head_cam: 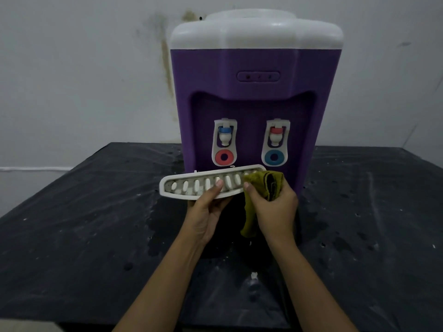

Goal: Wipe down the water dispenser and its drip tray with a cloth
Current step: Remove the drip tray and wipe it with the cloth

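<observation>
L hand [206, 212] holds drip tray [191, 185]; cloth [268, 185] seemingly on it.

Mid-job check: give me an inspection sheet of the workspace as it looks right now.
Surface: black table, wet patches, pale specks.
Job's things: purple water dispenser upright at the back; white drip tray lifted off; olive cloth on its right end.
Clutter: white scrap on the table.
Grippers: left hand holds the tray; right hand grips the cloth.
Cables: nothing seen.
Surroundings: white wall, brown stain.
</observation>
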